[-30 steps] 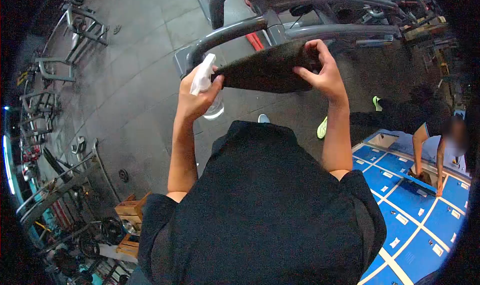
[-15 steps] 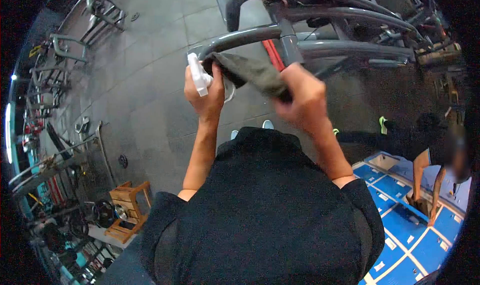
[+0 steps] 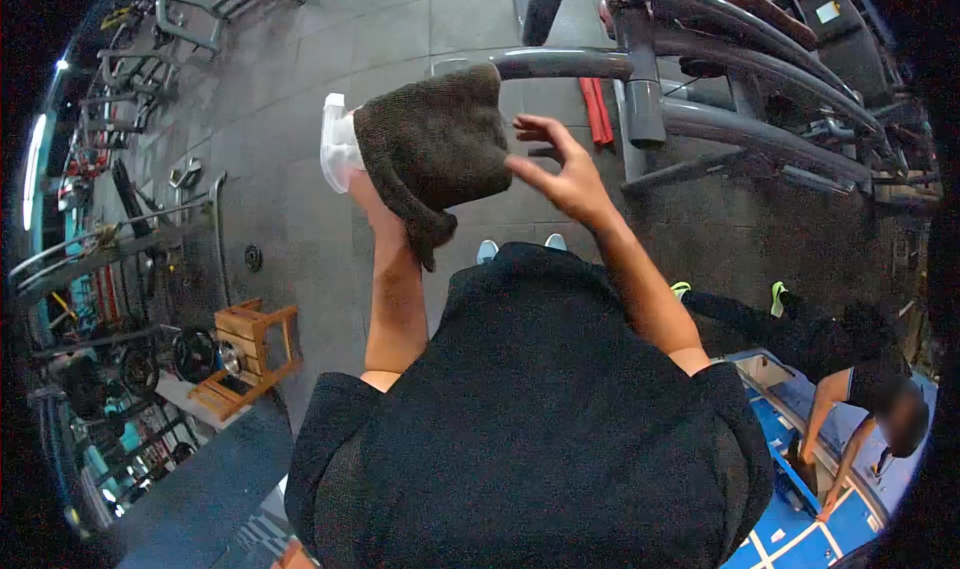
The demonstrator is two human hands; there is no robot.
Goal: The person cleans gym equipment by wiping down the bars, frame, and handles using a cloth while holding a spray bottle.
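A dark brown-grey cloth (image 3: 435, 139) is draped over my left hand (image 3: 368, 191), whose fingers are mostly hidden beneath it. The white nozzle of a spray bottle (image 3: 342, 144) sticks out at the cloth's left side, held in that same hand. Just right of the cloth is my right hand (image 3: 560, 169), thumb and fingers spread apart, its fingertips close to the cloth's edge. Whether they touch it is hard to tell.
Grey tubular gym equipment (image 3: 700, 119) fills the upper right, with red straps (image 3: 596, 111) hanging by it. A wooden stool (image 3: 252, 354) stands lower left. At lower right a person (image 3: 840, 389) reaches into blue lockers (image 3: 850, 514).
The cloth has spread out over my left hand and the bottle. My right hand has let go of it and opened. The view has shifted, and the equipment sits further right.
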